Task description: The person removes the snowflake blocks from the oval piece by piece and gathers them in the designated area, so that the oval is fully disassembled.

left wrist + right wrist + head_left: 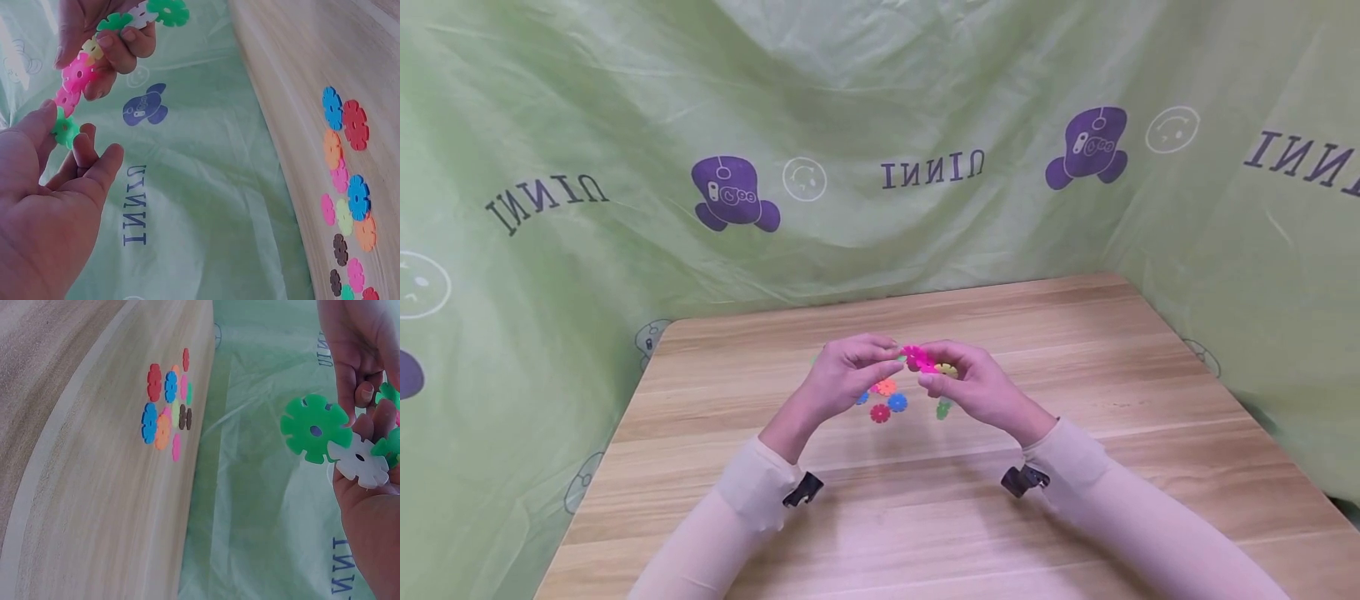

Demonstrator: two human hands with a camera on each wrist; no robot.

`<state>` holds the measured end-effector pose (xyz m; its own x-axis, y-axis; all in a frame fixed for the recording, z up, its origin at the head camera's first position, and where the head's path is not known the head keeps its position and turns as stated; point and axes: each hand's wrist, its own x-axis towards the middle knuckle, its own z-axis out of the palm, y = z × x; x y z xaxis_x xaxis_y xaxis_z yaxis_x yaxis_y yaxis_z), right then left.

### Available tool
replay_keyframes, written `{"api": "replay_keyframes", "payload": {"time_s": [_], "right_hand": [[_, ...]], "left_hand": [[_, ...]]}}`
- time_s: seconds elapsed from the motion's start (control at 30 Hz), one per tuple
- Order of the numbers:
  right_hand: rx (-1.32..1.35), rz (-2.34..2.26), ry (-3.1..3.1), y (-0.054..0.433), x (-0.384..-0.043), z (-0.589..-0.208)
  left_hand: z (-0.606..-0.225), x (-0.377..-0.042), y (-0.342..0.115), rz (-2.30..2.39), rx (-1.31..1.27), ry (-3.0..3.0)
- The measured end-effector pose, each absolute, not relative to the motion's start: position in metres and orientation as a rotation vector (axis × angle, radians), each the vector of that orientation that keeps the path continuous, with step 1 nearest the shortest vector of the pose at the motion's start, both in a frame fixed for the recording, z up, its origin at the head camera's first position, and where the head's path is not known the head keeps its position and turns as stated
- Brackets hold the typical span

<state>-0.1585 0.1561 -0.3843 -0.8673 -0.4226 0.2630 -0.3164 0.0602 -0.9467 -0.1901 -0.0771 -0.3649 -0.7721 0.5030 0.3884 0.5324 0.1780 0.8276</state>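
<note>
My right hand (981,385) grips a chain of notched plastic snowflake discs above the table. In the left wrist view the chain shows a green disc (169,11), a white disc (141,15), another green one, a yellow disc (92,50) and pink discs (79,74). Thumb and fingers of my left hand (848,375) pinch a small green disc (65,130) at the chain's pink end. The other end, with the large green disc (315,429) and the white disc (360,460), sticks out past my right hand in the right wrist view.
Loose discs lie grouped on the wooden table (880,517) below the hands, among them a red disc (880,413), a blue disc (897,403) and an orange disc (887,387). Brown discs (340,250) lie there too. A green printed curtain (850,250) hangs behind the table and along its sides.
</note>
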Motion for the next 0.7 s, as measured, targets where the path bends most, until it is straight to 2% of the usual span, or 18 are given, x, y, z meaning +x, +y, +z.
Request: {"api": "replay_keyframes", "payload": {"time_s": [0.7], "right_hand": [[-0.740, -1.922, 2.257, 0.1541, -0.1589, -0.3854]], "left_hand": [[-0.3653, -0.1935, -0.0828, -1.547, -1.134, -2.419]]}}
